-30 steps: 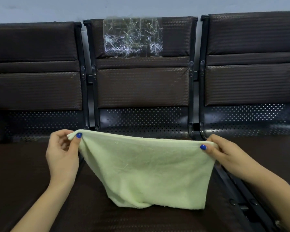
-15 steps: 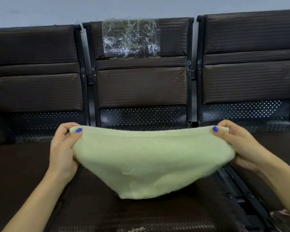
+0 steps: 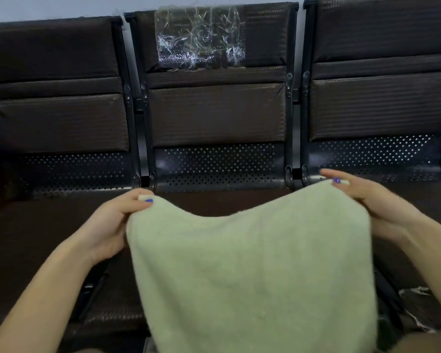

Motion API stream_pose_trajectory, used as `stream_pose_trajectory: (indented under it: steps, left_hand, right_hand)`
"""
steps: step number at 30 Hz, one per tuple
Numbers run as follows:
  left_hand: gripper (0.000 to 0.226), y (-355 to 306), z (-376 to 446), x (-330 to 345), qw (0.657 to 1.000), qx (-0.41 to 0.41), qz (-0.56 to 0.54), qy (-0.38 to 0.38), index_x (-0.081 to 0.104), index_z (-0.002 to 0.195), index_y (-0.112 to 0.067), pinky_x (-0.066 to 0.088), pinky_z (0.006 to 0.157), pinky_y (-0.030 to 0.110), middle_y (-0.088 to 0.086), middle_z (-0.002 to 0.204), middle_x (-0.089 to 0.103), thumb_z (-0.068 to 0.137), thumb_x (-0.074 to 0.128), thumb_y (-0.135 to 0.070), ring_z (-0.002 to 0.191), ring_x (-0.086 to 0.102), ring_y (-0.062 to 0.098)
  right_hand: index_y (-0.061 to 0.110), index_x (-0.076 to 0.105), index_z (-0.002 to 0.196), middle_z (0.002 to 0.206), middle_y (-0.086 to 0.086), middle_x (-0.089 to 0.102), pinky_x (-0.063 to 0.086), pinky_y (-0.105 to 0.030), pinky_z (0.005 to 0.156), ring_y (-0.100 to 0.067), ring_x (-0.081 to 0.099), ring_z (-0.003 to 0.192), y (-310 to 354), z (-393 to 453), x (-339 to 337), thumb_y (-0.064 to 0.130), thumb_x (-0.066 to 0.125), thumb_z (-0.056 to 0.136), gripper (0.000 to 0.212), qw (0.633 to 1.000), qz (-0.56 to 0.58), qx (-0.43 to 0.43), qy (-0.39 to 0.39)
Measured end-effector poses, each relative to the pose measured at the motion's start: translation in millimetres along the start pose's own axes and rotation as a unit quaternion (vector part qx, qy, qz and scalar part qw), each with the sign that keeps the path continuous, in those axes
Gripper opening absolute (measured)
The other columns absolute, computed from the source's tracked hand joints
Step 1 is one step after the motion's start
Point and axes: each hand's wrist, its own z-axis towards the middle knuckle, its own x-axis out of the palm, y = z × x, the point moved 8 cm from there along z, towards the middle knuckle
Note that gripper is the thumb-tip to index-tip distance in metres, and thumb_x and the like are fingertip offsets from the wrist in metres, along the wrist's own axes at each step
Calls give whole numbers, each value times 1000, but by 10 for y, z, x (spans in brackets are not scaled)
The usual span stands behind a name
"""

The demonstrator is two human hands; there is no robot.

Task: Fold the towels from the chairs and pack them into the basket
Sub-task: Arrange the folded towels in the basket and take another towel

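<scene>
A pale green towel [image 3: 255,271] is spread out in front of me, above the middle chair seat, and runs down past the bottom edge of the view. My left hand [image 3: 112,225] pinches its far left corner between thumb and fingers. My right hand [image 3: 372,202] pinches the far right corner, held a little higher and farther away. The towel's far edge sags between the two hands. No basket is in view.
Three dark brown padded chairs stand in a row against a pale wall. A patch of clear crinkled tape [image 3: 200,36] covers the top of the middle chair's backrest [image 3: 217,113]. Black metal frame bars separate the seats. Torn upholstery [image 3: 415,307] shows on the right seat.
The towel, first hanging by its top edge, has swung up and towards me and now lies nearly flat. Both hands kept their corners; the left one dropped lower.
</scene>
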Motion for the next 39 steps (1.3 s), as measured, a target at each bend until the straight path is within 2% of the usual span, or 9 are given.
stream_pose_trajectory:
  steps: [2, 5, 10, 14, 18, 22, 27, 31, 39]
  left_hand:
    - [10, 222, 155, -109, 989, -42, 141, -19, 60, 86, -11, 36, 51, 28, 8, 70, 58, 90, 52, -6, 57, 50, 17]
    - [7, 485, 301, -202, 958, -93, 270, -11, 55, 90, -9, 24, 37, 19, -3, 46, 44, 95, 50, -6, 35, 29, 9]
    - [5, 516, 460, -272, 962, -60, 252, -84, 54, 97, -2, 28, 31, 18, 2, 51, 50, 96, 49, -2, 29, 39, 12]
    - [17, 550, 562, -207, 975, -56, 127, -171, 55, 90, -7, 58, 48, 34, 16, 87, 57, 94, 45, 7, 57, 68, 28]
    - [25, 640, 799, -246, 959, -31, 114, -258, 57, 84, -14, 60, 60, 35, 19, 99, 61, 92, 47, 8, 72, 69, 32]
    - [28, 734, 994, -219, 934, -2, 104, -343, 56, 79, -20, 58, 74, 36, 12, 97, 64, 89, 51, 5, 78, 69, 24]
    - [17, 859, 1215, -126, 923, 31, 125, -363, 60, 93, -13, 53, 80, 37, 11, 101, 64, 86, 59, 2, 88, 62, 24]
    - [16, 957, 1380, -154, 924, 37, 133, -357, 61, 93, -16, 48, 76, 33, 14, 107, 61, 87, 61, -2, 96, 61, 28]
    - [8, 1176, 1529, -195, 931, -4, 154, -330, 56, 99, -15, 41, 79, 31, 11, 112, 60, 93, 57, -11, 98, 56, 24]
  right_hand:
    - [17, 55, 118, 99, -12, 67, 52, -31, 64, -20, 63, 77, -342, -300, 622, 7, 53, 94, 26, 988, -146, 8, 55]
    - [8, 58, 109, 80, -4, 63, 39, -14, 44, -6, 57, 56, -700, -131, 559, 9, 57, 93, 16, 936, -342, 18, 75]
    - [1, 62, 92, 51, -13, 57, 44, -22, 35, -16, 52, 32, -759, 47, 568, 5, 57, 94, 7, 965, -257, 56, 5]
    - [-1, 55, 103, 81, -18, 58, 57, -32, 44, -28, 67, 59, -901, 230, 661, -4, 51, 94, 10, 985, -114, 118, -57]
    - [6, 53, 105, 109, -20, 58, 59, -41, 54, -30, 65, 66, -1014, 545, 695, -5, 55, 92, 17, 978, -91, 133, -131]
    - [3, 61, 105, 104, -19, 62, 55, -43, 67, -26, 62, 66, -1105, 794, 716, -5, 60, 88, 18, 969, -35, 143, -198]
    - [14, 65, 82, 97, -17, 62, 59, -46, 68, -28, 64, 69, -1206, 925, 741, 0, 63, 87, 15, 950, -95, 106, -279]
    - [11, 63, 91, 80, -14, 67, 60, -42, 66, -25, 66, 56, -1225, 1064, 748, 5, 54, 91, 11, 948, -94, 88, -292]
    - [18, 55, 72, 64, 0, 66, 53, -40, 87, -29, 69, 84, -1362, 1305, 935, 14, 54, 90, 19, 960, -68, 56, -266]
